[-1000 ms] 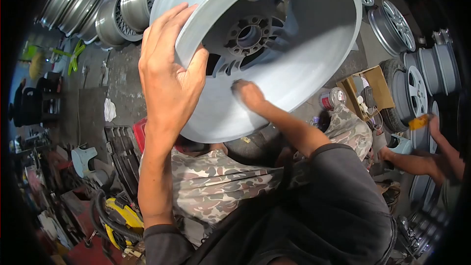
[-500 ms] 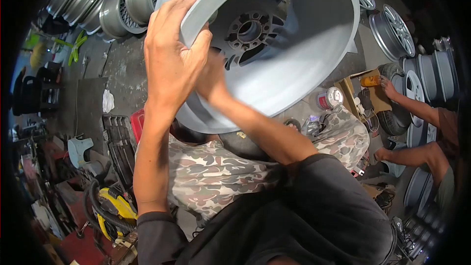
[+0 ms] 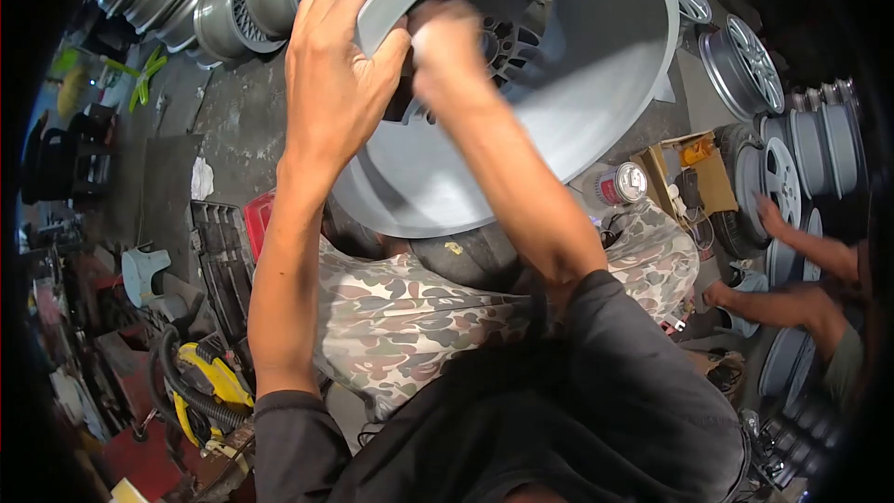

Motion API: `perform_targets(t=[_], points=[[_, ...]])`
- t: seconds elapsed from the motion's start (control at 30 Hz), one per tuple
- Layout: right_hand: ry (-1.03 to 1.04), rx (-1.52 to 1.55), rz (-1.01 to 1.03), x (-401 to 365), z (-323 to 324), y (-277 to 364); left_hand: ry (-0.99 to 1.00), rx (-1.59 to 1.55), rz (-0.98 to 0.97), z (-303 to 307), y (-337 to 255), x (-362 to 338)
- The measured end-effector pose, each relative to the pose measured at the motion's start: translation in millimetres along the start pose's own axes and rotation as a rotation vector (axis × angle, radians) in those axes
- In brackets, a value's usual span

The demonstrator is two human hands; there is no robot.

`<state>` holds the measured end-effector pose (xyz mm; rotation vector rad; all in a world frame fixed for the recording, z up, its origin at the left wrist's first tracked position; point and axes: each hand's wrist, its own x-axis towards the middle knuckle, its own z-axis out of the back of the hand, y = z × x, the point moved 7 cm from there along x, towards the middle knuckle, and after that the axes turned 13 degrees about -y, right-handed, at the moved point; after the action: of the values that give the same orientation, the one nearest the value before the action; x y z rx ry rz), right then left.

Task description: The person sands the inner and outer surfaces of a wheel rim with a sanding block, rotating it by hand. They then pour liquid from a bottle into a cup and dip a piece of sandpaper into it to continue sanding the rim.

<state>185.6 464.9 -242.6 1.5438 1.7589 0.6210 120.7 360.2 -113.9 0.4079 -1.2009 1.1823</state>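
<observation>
A large grey wheel rim (image 3: 521, 158) stands tilted in front of me, its open barrel facing me and its hub and spokes deep inside. My left hand (image 3: 340, 56) is closed around the rim's upper left edge, thumb on the inside and fingers over the outside. Inside the barrel, close to the left thumb, my right hand (image 3: 452, 47) is smeared by motion. Its fingers cannot be made out, nor whether they hold anything. Beneath the rim, part of a dark tyre (image 3: 466, 261) shows between my camouflage-clad knees.
A paint can (image 3: 622, 184) and an open cardboard box (image 3: 689, 182) holding an orange bottle stand at right. Beyond them, another person's hand (image 3: 769, 216) is near several wheels. More rims (image 3: 223, 19) lie at upper left; a yellow-black machine with a hose (image 3: 209, 377) is at lower left.
My right hand has moved up and further inside the rim along its inner left wall. My left hand keeps its hold. The other person's hand has left the orange bottle and dropped lower.
</observation>
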Motion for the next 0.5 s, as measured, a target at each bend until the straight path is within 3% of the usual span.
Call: perform_targets(t=[0.03,0.1,0.17,0.23,0.3,0.33,0.37,0.4,0.47,0.5], points=[[-0.030,0.191,0.071,-19,-11,50,-0.010,0.005,0.008,0,-2,1],[-0.046,-0.175,0.405,-44,4,48,-0.024,-0.049,0.025,0,-6,1],[0.108,-0.747,0.618,-114,22,5,-0.008,-0.037,0.035,3,-11,4],[0.469,-0.973,0.287,-138,84,-80,0.059,0.005,0.152,2,-13,6],[0.564,-1.183,0.441,-120,185,-120,0.055,-0.004,0.167,3,-10,4],[0.591,-1.309,0.673,-99,226,-120,0.041,0.003,0.132,4,-11,4],[0.610,-1.423,0.909,-94,223,-100,0.030,0.010,0.095,5,-12,3],[0.606,-1.427,0.912,-97,218,-97,0.029,0.005,0.094,4,-10,1],[0.540,-1.577,0.074,-85,220,-121,-0.018,0.014,0.022,3,-6,-1],[0.551,-1.456,0.219,-97,187,-127,-0.026,0.009,0.015,2,-4,1]])
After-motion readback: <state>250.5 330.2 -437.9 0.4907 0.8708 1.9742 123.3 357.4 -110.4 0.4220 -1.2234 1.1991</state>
